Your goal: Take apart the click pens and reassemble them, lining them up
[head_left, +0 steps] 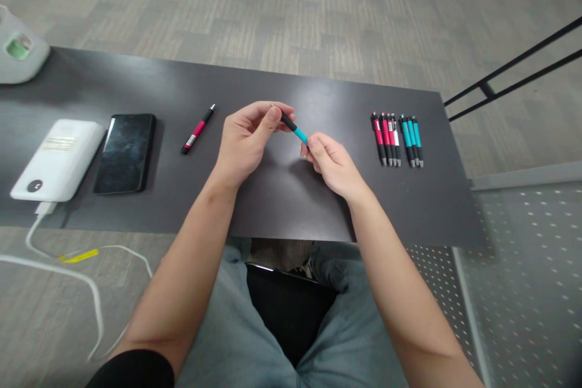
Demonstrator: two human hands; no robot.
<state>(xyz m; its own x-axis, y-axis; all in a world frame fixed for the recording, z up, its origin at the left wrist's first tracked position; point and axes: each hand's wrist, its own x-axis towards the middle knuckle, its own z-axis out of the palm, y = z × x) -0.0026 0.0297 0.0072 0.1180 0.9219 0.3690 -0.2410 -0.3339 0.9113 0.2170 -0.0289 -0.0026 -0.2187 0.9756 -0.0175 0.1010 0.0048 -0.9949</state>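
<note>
A turquoise pen (pixel 300 133) with a black grip is held between both hands above the middle of the dark table. My left hand (pixel 249 138) pinches its black grip end, the tip pointing up and left. At the lower, turquoise end, my right hand (pixel 331 160) has thumb and fingers closed round the barrel. Left of my hands lies a single red pen (pixel 198 130) with black ends. To the right, red pens (pixel 385 138) and a white pen (pixel 396 139) lie side by side, with turquoise pens (pixel 411 139) just beyond them.
On the left of the table (pixel 318 218) are a black phone (pixel 126 153) and a white power bank (pixel 58 159) with a white cable (pixel 96 303) hanging off the front edge. A white container (pixel 22 51) stands at the far left. Black metal bars (pixel 513 76) rise beyond the right edge.
</note>
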